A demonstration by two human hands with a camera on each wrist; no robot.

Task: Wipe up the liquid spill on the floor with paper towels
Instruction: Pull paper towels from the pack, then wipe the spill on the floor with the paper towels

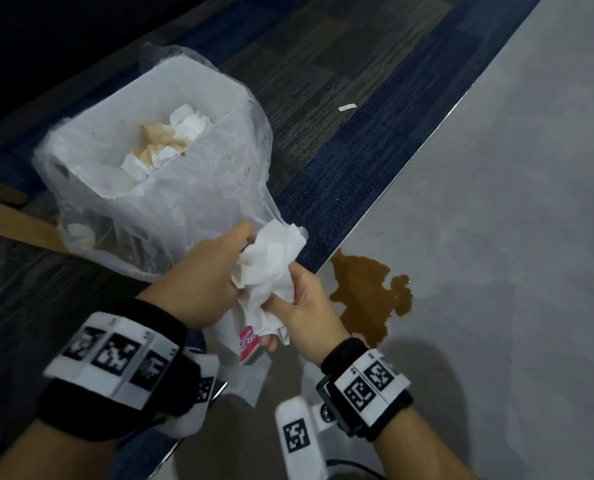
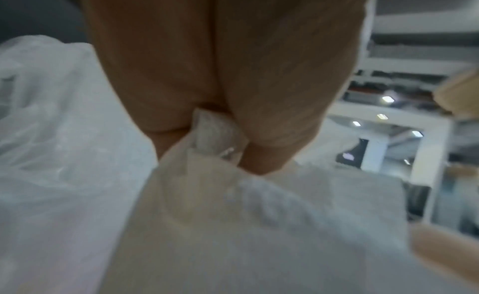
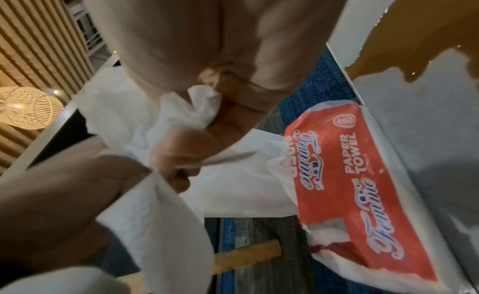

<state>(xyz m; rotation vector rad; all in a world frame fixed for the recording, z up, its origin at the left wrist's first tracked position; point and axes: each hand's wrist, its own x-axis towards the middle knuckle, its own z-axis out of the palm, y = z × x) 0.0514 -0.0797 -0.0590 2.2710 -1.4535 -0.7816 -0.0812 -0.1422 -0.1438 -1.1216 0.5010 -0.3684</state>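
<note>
A brown liquid spill [image 1: 368,292] lies on the grey floor beside the carpet edge, also seen as a brown spill [image 3: 414,32] in the right wrist view. Both hands hold one bunched white paper towel [image 1: 271,268] in the air, left of the spill. My left hand [image 1: 205,282] grips its left side, and the towel [image 2: 233,216] fills the left wrist view. My right hand [image 1: 306,303] pinches its lower right part, with the towel [image 3: 186,118] between curled fingers. A red paper towel pack [image 3: 362,185] lies on the floor below the hands, partly hidden as a pack [image 1: 248,344] in the head view.
A white bin [image 1: 198,188] lined with a clear plastic bag stands on the carpet to the left, with used stained towels [image 1: 164,143] inside. A wooden bar [image 1: 15,223] lies at far left. A small white scrap [image 1: 347,107] lies on the carpet [image 1: 323,98].
</note>
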